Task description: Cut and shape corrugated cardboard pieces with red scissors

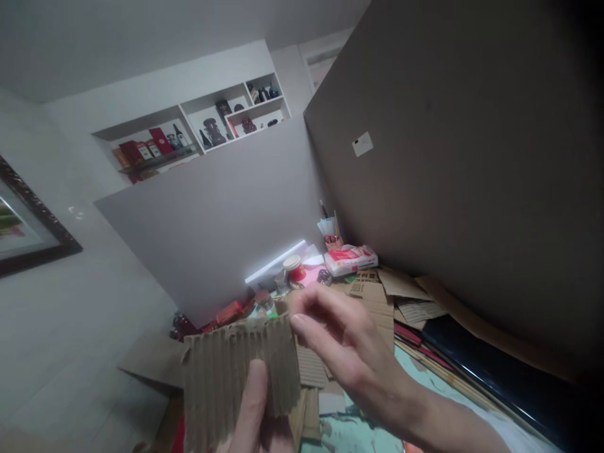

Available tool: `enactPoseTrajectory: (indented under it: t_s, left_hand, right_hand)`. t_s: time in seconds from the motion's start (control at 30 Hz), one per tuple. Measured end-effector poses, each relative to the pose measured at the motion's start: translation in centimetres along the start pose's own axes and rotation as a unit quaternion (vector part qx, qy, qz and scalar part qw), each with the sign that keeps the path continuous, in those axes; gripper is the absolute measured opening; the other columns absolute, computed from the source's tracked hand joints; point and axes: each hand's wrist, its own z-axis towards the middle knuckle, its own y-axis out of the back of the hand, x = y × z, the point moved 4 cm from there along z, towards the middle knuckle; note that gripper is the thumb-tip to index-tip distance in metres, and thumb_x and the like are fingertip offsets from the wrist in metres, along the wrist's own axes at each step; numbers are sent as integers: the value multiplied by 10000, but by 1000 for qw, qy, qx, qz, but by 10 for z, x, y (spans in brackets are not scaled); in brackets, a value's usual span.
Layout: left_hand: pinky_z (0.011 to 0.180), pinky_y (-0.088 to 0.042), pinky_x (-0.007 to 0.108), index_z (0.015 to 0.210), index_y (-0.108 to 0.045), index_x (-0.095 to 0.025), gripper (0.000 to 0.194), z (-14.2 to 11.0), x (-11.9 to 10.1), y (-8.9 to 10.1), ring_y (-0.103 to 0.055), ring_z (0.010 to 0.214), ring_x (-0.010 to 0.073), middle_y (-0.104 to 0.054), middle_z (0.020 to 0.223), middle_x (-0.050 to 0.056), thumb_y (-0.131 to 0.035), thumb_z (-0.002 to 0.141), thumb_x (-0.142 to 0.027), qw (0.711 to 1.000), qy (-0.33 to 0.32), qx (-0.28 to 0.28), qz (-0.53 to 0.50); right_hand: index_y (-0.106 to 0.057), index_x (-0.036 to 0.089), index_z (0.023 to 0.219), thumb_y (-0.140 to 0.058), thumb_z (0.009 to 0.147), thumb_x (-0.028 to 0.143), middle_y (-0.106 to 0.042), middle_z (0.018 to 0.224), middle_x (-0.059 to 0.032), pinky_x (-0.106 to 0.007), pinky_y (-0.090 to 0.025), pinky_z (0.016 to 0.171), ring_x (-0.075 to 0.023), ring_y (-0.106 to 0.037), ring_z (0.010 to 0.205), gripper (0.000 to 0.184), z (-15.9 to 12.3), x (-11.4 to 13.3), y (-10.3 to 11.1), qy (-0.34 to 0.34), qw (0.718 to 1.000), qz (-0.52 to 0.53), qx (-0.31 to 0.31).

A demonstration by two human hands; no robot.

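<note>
A piece of corrugated cardboard (pixel 236 377) with its ribbed side showing is held up near the bottom middle of the view. My left hand (pixel 257 409) grips it from below, thumb pressed on the ribs. My right hand (pixel 344 346) reaches in from the lower right, and its fingertips pinch the cardboard's upper right edge. Behind and beneath the hands lies a heap of cardboard scraps (pixel 377 296) on a light green surface (pixel 358 428).
A big upright cardboard sheet (pixel 462 170) fills the right side. A grey panel (pixel 217 220) stands behind. A red-lidded cup (pixel 295 267), a white and red packet (pixel 352 259) and small jars sit at the back. Wall shelves (pixel 198 132) hold bottles and boxes.
</note>
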Motion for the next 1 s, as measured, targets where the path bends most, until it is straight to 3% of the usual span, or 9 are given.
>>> enactPoseTrajectory:
  t_s: [0.13, 0.2, 0.37, 0.43, 0.53, 0.67, 0.77, 0.9, 1.0]
  left_hand:
    - [1062, -512, 452, 1075, -795, -267, 235, -14, -1, -30, -604, 1282, 328, -765, 1203, 55, -722, 860, -327, 994, 54, 44, -89]
    - [1091, -468, 539, 1071, -804, -273, 261, -18, -4, -43, -646, 1222, 346, -782, 1151, 70, -769, 814, -259, 985, 96, 77, -120]
    - [1130, -422, 485, 1096, -805, -266, 247, -17, -14, -51, -589, 1299, 335, -754, 1223, 97, -697, 873, -272, 963, 170, 169, -123]
    - [1115, -443, 463, 1114, -797, -274, 267, -17, -18, -46, -584, 1307, 327, -744, 1246, 94, -710, 864, -308, 969, 164, 150, -106]
    - [1082, -485, 451, 1091, -799, -268, 315, -18, -20, -37, -613, 1272, 330, -756, 1217, 97, -799, 777, -286, 983, 144, 67, -89]
    - [1035, -534, 451, 1021, -797, -219, 290, -18, -21, -31, -642, 1228, 334, -781, 1119, 100, -816, 733, -245, 990, 113, -10, -81]
    - [1016, -554, 430, 1088, -764, -243, 369, -19, -24, -31, -670, 1185, 315, -776, 1126, 58, -809, 723, -208, 993, 83, -37, -76]
    - [985, -575, 429, 1337, -634, -275, 699, -26, -24, -43, -683, 1155, 329, -730, 1247, 67, -817, 673, -157, 992, 80, -62, -72]
    - [945, -599, 424, 1347, -620, -233, 661, -37, -25, -54, -661, 1185, 337, -722, 1258, 89, -777, 706, -192, 993, 42, -105, -40]
  right_hand:
    - [-520, 197, 782, -503, 961, 211, -522, 757, 23, -283, -368, 605, -128, -474, 683, 180, 2, 0, -1, 8, 1000, -15, -2]
    - [-510, 199, 783, -495, 955, 189, -519, 759, 24, -280, -370, 613, -130, -482, 699, 173, 2, 0, -1, 13, 1000, -25, -1]
    - [-488, 211, 783, -500, 963, 198, -511, 750, 38, -268, -388, 615, -120, -487, 682, 180, 5, -3, 4, -1, 1000, -6, -18]
    - [-505, 210, 794, -511, 968, 212, -517, 748, 42, -261, -385, 592, -114, -490, 667, 175, 7, -6, 7, -9, 1000, -8, -24]
    - [-543, 199, 804, -526, 959, 186, -545, 759, 35, -260, -395, 599, -114, -511, 674, 156, 11, -8, 12, 11, 998, -53, -43]
    - [-605, 163, 940, -533, 931, 95, -634, 894, -11, -256, -449, 770, -124, -594, 814, 99, 12, 1, 18, 83, 986, -120, -75]
    - [-628, 152, 1020, -577, 948, 122, -663, 1004, -40, -261, -452, 862, -138, -616, 933, 93, 10, 11, 17, 113, 986, -116, -29]
    - [-648, 134, 934, -566, 975, 134, -645, 914, -58, -281, -466, 791, -159, -587, 871, 92, 4, 16, 10, 153, 981, -107, 49]
    - [-643, 111, 885, -524, 980, 89, -618, 837, -62, -293, -445, 738, -161, -545, 801, 154, 1, 17, 10, 189, 972, -133, 40]
